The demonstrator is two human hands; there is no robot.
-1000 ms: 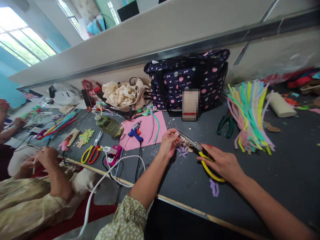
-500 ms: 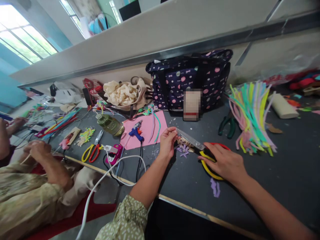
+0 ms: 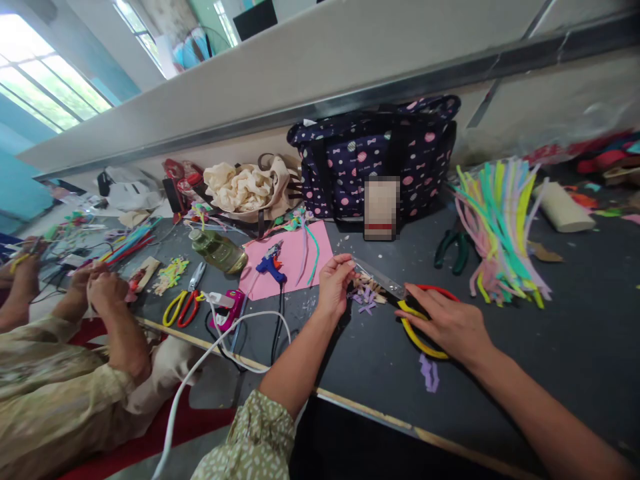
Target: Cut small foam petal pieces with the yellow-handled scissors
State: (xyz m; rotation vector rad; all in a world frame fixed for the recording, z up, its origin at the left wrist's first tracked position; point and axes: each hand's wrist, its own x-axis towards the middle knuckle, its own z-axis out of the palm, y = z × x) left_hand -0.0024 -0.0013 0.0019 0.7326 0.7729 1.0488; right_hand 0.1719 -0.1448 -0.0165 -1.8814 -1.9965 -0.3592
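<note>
My right hand (image 3: 453, 323) is wrapped round scissors (image 3: 383, 280) with red and yellow handles. Their blades point left toward my left hand (image 3: 336, 283), which has thumb and fingers pinched together by the tips. Whatever lies in that pinch is too small to make out. Below the blades is a little heap of purple and beige cut pieces (image 3: 369, 299). A few more purple pieces (image 3: 429, 373) lie on the dark table in front of the scissors' handles.
A bundle of coloured fuzzy strips (image 3: 505, 233) and green-handled pliers (image 3: 453, 252) lie to the right. Leftward are a blue glue gun (image 3: 273, 263) on pink paper, a bottle (image 3: 219, 251), other scissors (image 3: 187, 300) and a white cable (image 3: 220, 340). Co-workers' hands (image 3: 105, 290) are farther left.
My two hands and the scissors keep almost the same pose. The view has shifted slightly, and the nearest co-worker's hands have moved; another co-worker's hands show more at far left.
</note>
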